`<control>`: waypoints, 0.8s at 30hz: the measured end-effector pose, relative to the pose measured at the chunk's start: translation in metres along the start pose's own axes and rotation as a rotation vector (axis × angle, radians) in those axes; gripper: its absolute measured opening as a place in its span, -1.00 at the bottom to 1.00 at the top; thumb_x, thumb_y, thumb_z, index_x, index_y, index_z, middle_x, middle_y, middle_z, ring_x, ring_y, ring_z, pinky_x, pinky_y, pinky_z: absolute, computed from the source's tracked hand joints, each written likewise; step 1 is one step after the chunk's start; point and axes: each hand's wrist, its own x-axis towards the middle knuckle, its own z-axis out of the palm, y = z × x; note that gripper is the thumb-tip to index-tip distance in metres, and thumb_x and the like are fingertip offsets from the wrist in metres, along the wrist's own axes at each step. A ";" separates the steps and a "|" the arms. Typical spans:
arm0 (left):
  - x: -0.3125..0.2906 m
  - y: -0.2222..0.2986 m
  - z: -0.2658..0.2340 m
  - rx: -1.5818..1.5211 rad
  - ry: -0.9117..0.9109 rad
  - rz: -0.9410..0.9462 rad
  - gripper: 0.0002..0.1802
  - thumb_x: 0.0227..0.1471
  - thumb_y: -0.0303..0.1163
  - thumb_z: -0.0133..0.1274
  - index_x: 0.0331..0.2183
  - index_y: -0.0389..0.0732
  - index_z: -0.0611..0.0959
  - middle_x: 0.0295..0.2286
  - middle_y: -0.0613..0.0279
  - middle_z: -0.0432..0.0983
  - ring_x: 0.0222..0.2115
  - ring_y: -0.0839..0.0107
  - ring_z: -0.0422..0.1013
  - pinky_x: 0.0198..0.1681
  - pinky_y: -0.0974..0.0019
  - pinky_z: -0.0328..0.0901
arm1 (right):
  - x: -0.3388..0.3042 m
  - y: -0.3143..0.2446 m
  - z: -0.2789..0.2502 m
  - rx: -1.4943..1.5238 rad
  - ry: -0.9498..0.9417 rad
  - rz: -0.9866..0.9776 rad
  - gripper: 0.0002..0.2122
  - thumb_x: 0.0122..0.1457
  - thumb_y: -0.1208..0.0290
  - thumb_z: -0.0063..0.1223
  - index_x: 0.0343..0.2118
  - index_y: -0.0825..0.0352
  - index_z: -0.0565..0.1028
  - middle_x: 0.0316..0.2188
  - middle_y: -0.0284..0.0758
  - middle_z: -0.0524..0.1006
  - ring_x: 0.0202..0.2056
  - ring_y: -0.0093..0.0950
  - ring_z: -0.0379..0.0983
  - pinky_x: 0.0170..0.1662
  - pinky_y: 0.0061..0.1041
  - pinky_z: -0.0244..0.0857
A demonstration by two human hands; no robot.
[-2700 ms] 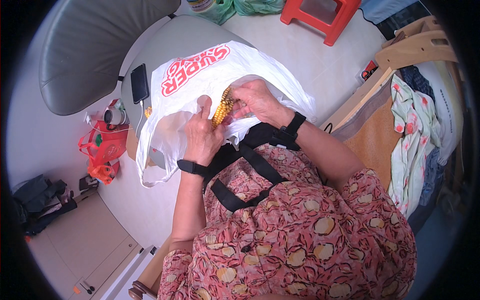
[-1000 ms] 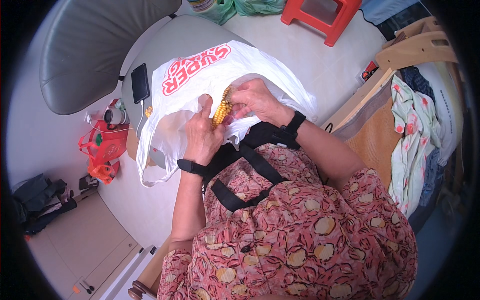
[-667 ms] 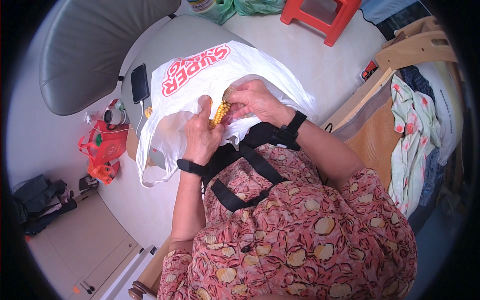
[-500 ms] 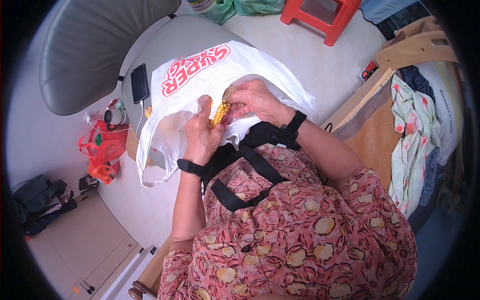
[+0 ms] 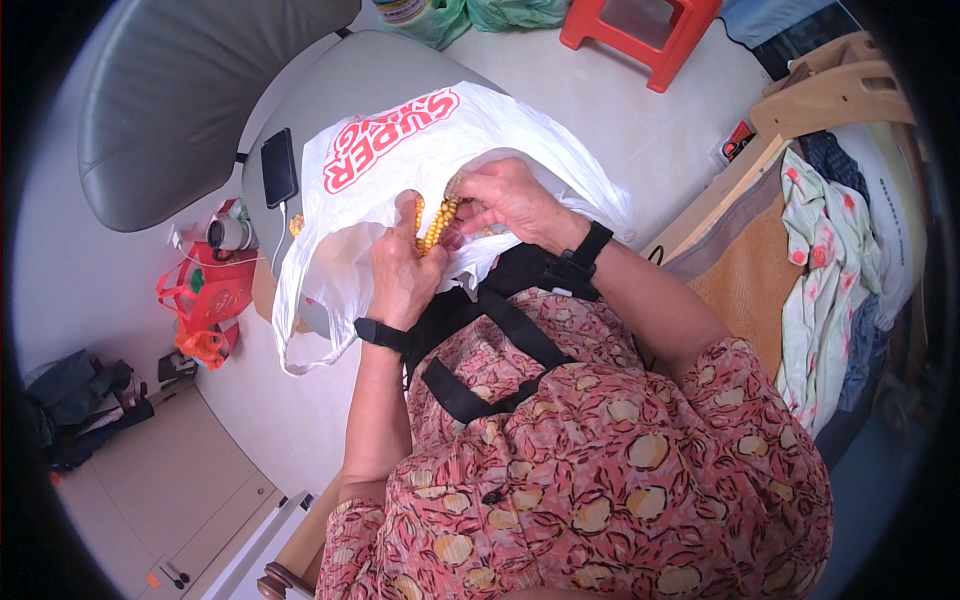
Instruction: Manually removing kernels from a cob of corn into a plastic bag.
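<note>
The left hand [image 5: 402, 275] is closed around the lower part of a corn cob [image 5: 435, 225], thumb stretched up along its left side and fingers wrapped behind; the right hand [image 5: 508, 197] curls over the cob's upper end, fingertips [image 5: 462, 205] pressed onto the kernels, so that both hands grasp the one cob between them; a black band sits on each wrist. The cob is yellow-orange with close rows of kernels, tilted a little to the right, held over the open mouth of a white plastic bag [image 5: 400, 170] with red lettering; only a narrow strip of it shows between the two hands. Against the frames of a few seconds ago the cob is more covered: the right hand has closed further over its top, and the left thumb has stayed where it was; the bag and the rest have not shifted.

The bag lies spread on a grey rounded table [image 5: 350, 85]; a black phone [image 5: 279, 167] lies on the table just left of the bag. Beyond the table stands a grey chair back [image 5: 190, 90]; down on the floor to the left lies a red bag [image 5: 210, 300]; farthest off, at the top, stands a red plastic stool [image 5: 640, 30].
</note>
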 end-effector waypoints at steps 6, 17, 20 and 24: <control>0.000 0.003 -0.001 -0.010 -0.002 -0.009 -0.40 -0.32 -0.48 0.07 -0.10 -0.36 0.41 -0.59 -0.19 0.44 -0.51 -0.01 0.44 -0.42 0.13 0.30 | 0.003 0.005 -0.005 -0.038 0.001 0.007 -0.74 0.02 0.46 0.05 -0.24 0.50 0.43 -0.40 -0.26 0.50 -0.47 -0.52 0.47 -0.44 -0.58 0.42; -0.001 0.004 0.000 -0.049 -0.018 -0.028 -0.42 -0.31 -0.49 0.08 -0.11 -0.40 0.41 -0.59 -0.18 0.45 -0.51 0.02 0.45 -0.42 0.18 0.31 | 0.007 0.010 -0.008 0.000 0.033 -0.017 -0.77 0.00 0.55 0.00 -0.28 0.59 0.40 -0.45 -0.20 0.47 -0.48 -0.49 0.47 -0.49 -0.55 0.45; -0.001 0.001 0.002 -0.084 0.004 -0.020 -0.42 -0.31 -0.51 0.08 -0.11 -0.40 0.41 -0.57 -0.18 0.45 -0.50 0.03 0.46 -0.42 0.20 0.32 | 0.008 0.013 -0.009 -0.026 0.057 -0.042 -0.78 -0.02 0.59 -0.05 -0.29 0.60 0.39 -0.47 -0.21 0.45 -0.49 -0.48 0.46 -0.50 -0.54 0.45; 0.000 0.002 0.002 -0.117 0.012 -0.018 -0.42 -0.31 -0.55 0.06 -0.10 -0.40 0.41 -0.56 -0.19 0.46 -0.49 0.02 0.46 -0.42 0.19 0.32 | 0.006 0.012 -0.008 -0.062 0.062 -0.068 -0.78 -0.02 0.59 -0.08 -0.29 0.59 0.39 -0.45 -0.22 0.45 -0.49 -0.49 0.45 -0.48 -0.53 0.46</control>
